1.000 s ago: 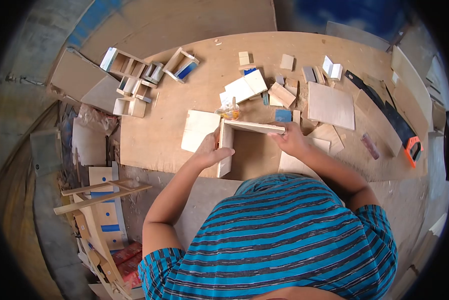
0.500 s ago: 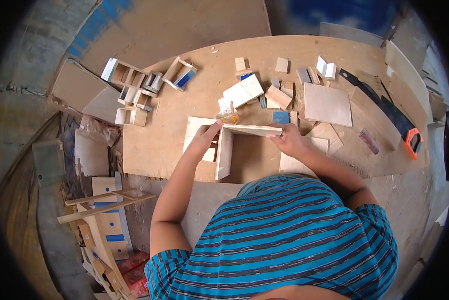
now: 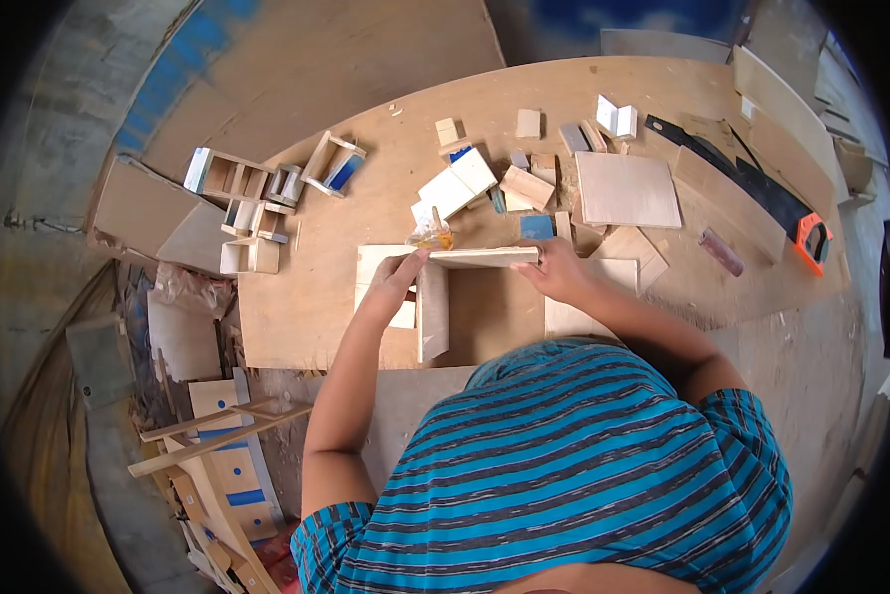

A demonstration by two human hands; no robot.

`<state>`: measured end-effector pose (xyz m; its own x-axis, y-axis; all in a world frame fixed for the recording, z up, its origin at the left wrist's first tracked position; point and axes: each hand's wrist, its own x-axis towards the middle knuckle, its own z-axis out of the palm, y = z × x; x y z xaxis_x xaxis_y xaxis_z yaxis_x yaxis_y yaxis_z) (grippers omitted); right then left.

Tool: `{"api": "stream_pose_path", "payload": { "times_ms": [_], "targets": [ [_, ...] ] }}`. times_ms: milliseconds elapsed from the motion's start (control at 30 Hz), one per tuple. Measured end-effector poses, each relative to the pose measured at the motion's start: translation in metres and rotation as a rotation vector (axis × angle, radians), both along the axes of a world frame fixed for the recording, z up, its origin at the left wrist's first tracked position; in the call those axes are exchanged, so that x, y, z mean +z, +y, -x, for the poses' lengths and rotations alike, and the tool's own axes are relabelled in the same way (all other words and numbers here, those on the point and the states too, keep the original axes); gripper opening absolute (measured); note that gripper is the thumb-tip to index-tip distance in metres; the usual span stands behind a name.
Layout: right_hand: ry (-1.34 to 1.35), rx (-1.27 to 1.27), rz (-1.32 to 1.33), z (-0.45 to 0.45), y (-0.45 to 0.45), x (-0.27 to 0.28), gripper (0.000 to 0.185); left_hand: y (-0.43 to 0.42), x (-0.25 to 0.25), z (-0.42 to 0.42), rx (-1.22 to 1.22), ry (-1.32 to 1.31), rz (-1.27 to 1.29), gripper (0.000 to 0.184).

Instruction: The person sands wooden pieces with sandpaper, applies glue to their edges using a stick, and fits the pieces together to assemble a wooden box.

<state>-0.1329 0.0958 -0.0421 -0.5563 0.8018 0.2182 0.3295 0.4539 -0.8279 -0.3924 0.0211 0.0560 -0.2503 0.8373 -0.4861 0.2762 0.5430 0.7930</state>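
Two pale wooden boards (image 3: 433,315) meet at a corner in an L shape above the near edge of the worktable. My left hand (image 3: 395,282) grips them at that corner, thumb on the top edge. At the other end of the crosswise board, my right hand (image 3: 562,272) pinches the tip between thumb and fingers. Just beyond the corner lies a clear plastic packet or bottle with orange on it (image 3: 432,238); its kind is unclear. A flat pale board (image 3: 370,262) lies partly under my left hand, and another pale board (image 3: 574,315) sits below my right forearm.
Small wooden box frames (image 3: 252,255) stand at the table's left. Wood offcuts (image 3: 526,188), a blue block (image 3: 536,227) and a square board (image 3: 628,188) lie beyond my hands. A handsaw with an orange handle (image 3: 811,243) rests at the right, near a reddish cylinder (image 3: 720,252).
The whole view has turned and shifted slightly, so table items appear further left. Both hands keep their hold on the boards, whose crosswise piece looks more level.
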Motion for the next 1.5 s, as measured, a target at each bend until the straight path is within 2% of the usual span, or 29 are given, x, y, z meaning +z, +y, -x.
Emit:
{"api": "stream_pose_path", "payload": {
  "times_ms": [100,167,300,333,400,467,567,667,767,867,967,1067,1100,1167,1233,1333,1400,1500],
  "targets": [
    [0.050,0.013,-0.107,0.003,0.005,-0.018,0.034,-0.001,-0.002,-0.001,0.058,0.006,-0.005,0.071],
    [0.024,0.062,-0.010,0.001,0.008,-0.016,0.039,-0.002,-0.003,-0.003,0.076,-0.011,0.001,0.072],
    [0.113,0.060,0.132,-0.013,0.003,0.031,0.056,-0.003,-0.004,0.000,0.049,-0.020,0.008,0.066],
    [0.175,0.036,0.081,-0.019,0.004,0.034,0.063,-0.004,0.000,-0.004,0.058,-0.012,-0.017,0.065],
    [-0.003,-0.016,0.017,-0.044,0.009,0.043,0.062,-0.005,-0.006,-0.004,0.043,-0.037,-0.039,0.056],
    [-0.221,-0.051,-0.105,-0.074,0.009,0.045,0.063,-0.004,-0.009,-0.003,0.036,-0.049,-0.028,0.056],
    [-0.482,-0.029,-0.082,-0.101,-0.008,0.061,0.069,-0.005,-0.028,0.001,0.035,-0.118,-0.099,0.056],
    [-0.558,-0.055,-0.255,-0.106,-0.031,0.050,0.077,-0.003,-0.045,0.009,0.037,-0.169,-0.100,0.056],
    [-0.599,-0.083,-0.170,-0.105,-0.038,0.050,0.081,-0.006,-0.027,-0.006,0.122,-0.327,-0.160,0.056],
    [-0.647,-0.104,-0.089,-0.103,-0.043,0.059,0.086,-0.011,-0.027,0.000,0.064,-0.255,-0.184,0.058],
    [-0.586,-0.170,-0.040,-0.116,-0.041,0.056,0.071,-0.022,-0.027,0.015,0.138,-0.215,-0.280,0.059],
    [-0.494,-0.112,0.307,-0.150,-0.016,0.041,0.050,-0.042,-0.013,0.030,0.276,-0.091,-0.386,0.055],
    [-0.372,-0.115,0.420,-0.163,-0.010,0.031,0.044,-0.048,-0.008,0.035,0.341,-0.047,-0.386,0.054],
    [-0.116,-0.120,0.635,-0.185,-0.004,0.016,0.033,-0.078,0.011,0.031,0.365,-0.054,-0.588,0.053],
    [0.017,-0.165,0.748,-0.195,-0.006,0.029,0.032,-0.103,0.038,0.008,0.317,-0.090,-0.719,0.052],
    [0.249,-0.224,0.846,-0.204,-0.011,0.039,0.034,-0.129,0.051,-0.029,0.049,-0.269,-0.812,0.049],
    [0.385,-0.203,0.876,-0.217,-0.012,0.034,0.036,-0.130,0.050,-0.062,-0.153,-0.322,-0.697,0.038],
    [0.197,-0.324,0.767,-0.240,-0.011,0.034,0.033,-0.124,0.023,-0.105,-0.222,-0.345,-0.406,0.021]
  ]
}}
